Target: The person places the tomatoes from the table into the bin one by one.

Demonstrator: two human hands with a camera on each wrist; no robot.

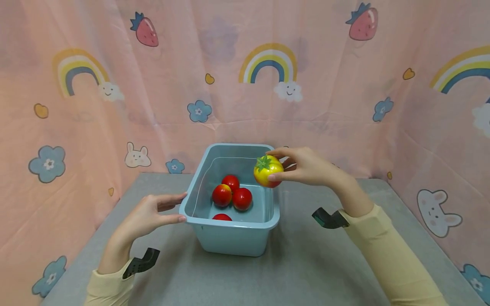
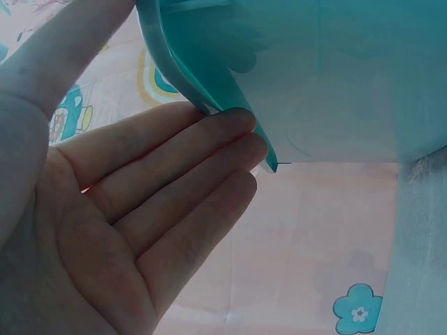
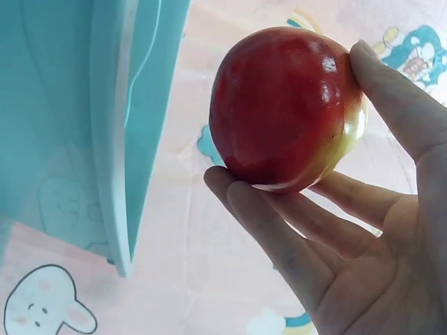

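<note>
A light blue plastic bin stands on the table with several red tomatoes on its floor. My right hand holds a yellow-and-red tomato with green leaves on top, above the bin's right rim, pinched between thumb and fingers. In the right wrist view this tomato shows its glossy red underside. At the bin's left side, my left hand touches the rim with thumb and fingertips. The left wrist view has its fingers stretched nearly straight against the bin's outer wall.
The grey table stretches around the bin. A pink curtain printed with rainbows, strawberries and rabbits hangs behind and along both sides. Dark wrist mounts sit at both beige sleeves.
</note>
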